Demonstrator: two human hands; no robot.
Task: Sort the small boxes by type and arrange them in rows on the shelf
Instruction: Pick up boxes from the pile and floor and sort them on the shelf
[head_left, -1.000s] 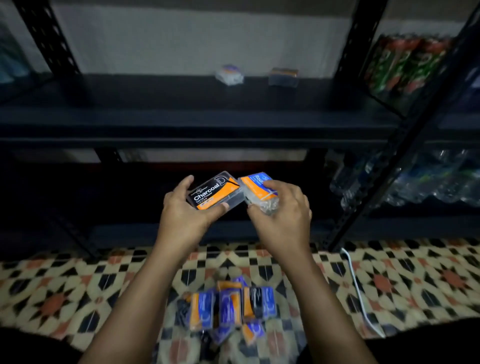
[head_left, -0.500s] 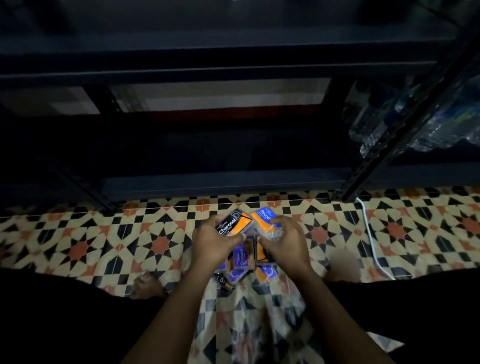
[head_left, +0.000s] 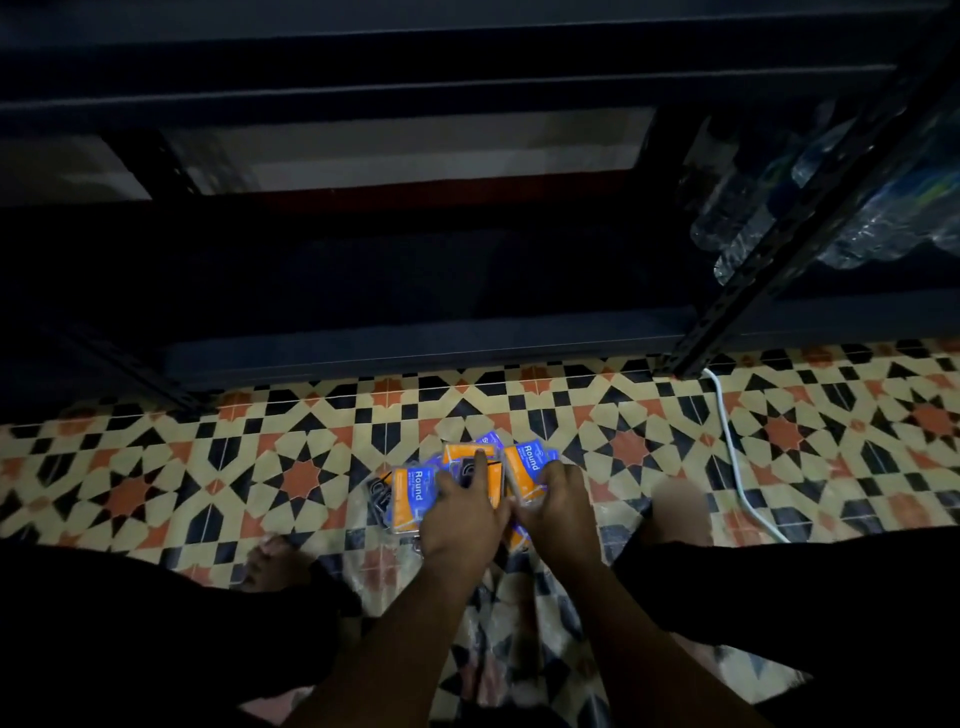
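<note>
A pile of small orange-and-blue boxes (head_left: 413, 493) lies on the patterned floor in front of the dark shelf (head_left: 415, 340). My left hand (head_left: 460, 519) is down at the pile and holds the black-and-orange charcoal box (head_left: 467, 470), with one finger laid along its top. Beside it, my right hand (head_left: 558, 501) grips an orange-and-blue box marked Round (head_left: 524, 465). Both held boxes sit low, right over the pile. More boxes are partly hidden under my hands.
The dark metal shelf unit fills the top, its upper board (head_left: 467, 85) running across. Packs of water bottles (head_left: 883, 208) sit at the right behind a slanted upright. A white cable (head_left: 737, 467) runs over the tiles. My feet (head_left: 272, 561) flank the pile.
Both hands came down from shelf height to the pile on the floor, carrying the charcoal and Round boxes. The view tilted downward, so the upper shelf's two boxes left the frame.
</note>
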